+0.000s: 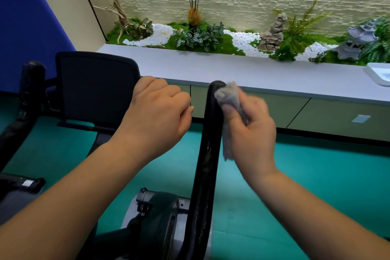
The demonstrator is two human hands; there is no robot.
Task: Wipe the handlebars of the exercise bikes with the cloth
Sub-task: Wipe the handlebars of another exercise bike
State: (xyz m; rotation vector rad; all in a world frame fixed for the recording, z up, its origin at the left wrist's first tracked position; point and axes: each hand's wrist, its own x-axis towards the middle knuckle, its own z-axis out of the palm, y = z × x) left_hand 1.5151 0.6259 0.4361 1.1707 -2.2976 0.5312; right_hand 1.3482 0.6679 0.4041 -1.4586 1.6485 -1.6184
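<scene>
A black handlebar (207, 154) of the exercise bike rises through the middle of the view to a rounded tip. My right hand (253, 131) grips a grey cloth (229, 99) and presses it against the right side of the bar near the tip. The hand is blurred. My left hand (160, 116) hovers just left of the bar, fingers curled into a loose fist, holding nothing and not touching the bar. A second black handlebar (29, 91) stands at the far left. Between them sits the bike's dark screen (95, 88).
The bike's flywheel housing (160, 217) sits below on the teal floor (306, 186). A grey ledge (253, 69) over cabinets runs across behind, with a planter of ferns, white pebbles and stone ornaments (272, 34). A blue wall (25, 27) is at the left.
</scene>
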